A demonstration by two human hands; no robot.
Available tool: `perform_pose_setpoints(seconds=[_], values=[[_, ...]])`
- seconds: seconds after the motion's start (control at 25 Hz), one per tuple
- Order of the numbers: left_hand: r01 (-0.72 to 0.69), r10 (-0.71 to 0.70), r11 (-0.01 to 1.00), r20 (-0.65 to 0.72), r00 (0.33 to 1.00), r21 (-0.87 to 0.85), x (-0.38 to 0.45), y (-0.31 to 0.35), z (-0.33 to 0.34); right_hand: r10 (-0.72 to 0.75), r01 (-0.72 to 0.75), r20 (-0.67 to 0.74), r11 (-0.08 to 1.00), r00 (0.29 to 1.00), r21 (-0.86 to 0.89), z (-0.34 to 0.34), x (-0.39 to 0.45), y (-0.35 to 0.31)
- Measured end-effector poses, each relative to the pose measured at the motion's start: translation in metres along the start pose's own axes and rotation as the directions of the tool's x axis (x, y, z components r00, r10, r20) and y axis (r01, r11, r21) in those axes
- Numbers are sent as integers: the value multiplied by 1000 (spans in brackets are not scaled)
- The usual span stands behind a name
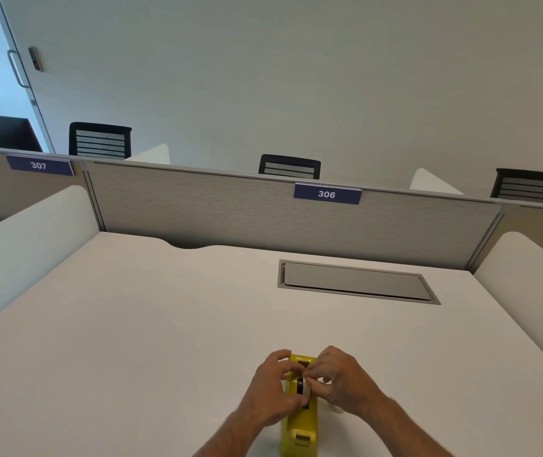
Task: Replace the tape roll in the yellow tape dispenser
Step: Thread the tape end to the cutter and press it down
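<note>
A yellow tape dispenser (300, 423) stands lengthwise on the white desk (151, 324) at the bottom centre, its cutter end toward me. A black tape core (300, 386) sits in the middle slot, with a pale roll around it mostly hidden by fingers. My left hand (271, 389) grips the dispenser's left side, thumb and fingers pinched at the core. My right hand (337, 379) pinches the roll from the right side. A small pale object (336, 408) peeks out under my right wrist; what it is I cannot tell.
A grey recessed cable hatch (356, 281) lies in the desk at the back right. Grey partition (263, 212) labelled 306 closes the far edge, white side dividers (26, 245) flank the desk. Black chairs (289, 166) stand beyond.
</note>
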State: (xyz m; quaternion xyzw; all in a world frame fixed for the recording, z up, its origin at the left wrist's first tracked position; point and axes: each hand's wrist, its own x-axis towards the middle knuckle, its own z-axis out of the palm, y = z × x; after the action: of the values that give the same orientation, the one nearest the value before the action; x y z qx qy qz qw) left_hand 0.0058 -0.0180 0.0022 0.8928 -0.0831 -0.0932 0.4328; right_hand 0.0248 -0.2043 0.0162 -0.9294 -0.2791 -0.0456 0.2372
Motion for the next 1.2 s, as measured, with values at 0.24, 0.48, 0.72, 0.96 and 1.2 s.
perform_pose_setpoints(seconds=[0.24,0.48,0.72,0.96,1.2], values=[[5,-5,1000,-3,1000,-7,0,0,-1,-3,3,-18,1000,1000,26,1,-3,1],[7,-7,1000,2,1000,-24,0,0,0,22,-22,1,999,1000,40,-1,-1,2],[2,-2,1000,-9,1000,-24,1,-1,0,-3,3,0,999,1000,34,2,-4,-1],[5,-5,1000,-20,1000,-8,0,-1,3,1,-1,7,1000,1000,26,2,-2,1],[7,-7,1000,-16,1000,-3,0,0,1,-5,6,-20,999,1000,44,1,-1,1]])
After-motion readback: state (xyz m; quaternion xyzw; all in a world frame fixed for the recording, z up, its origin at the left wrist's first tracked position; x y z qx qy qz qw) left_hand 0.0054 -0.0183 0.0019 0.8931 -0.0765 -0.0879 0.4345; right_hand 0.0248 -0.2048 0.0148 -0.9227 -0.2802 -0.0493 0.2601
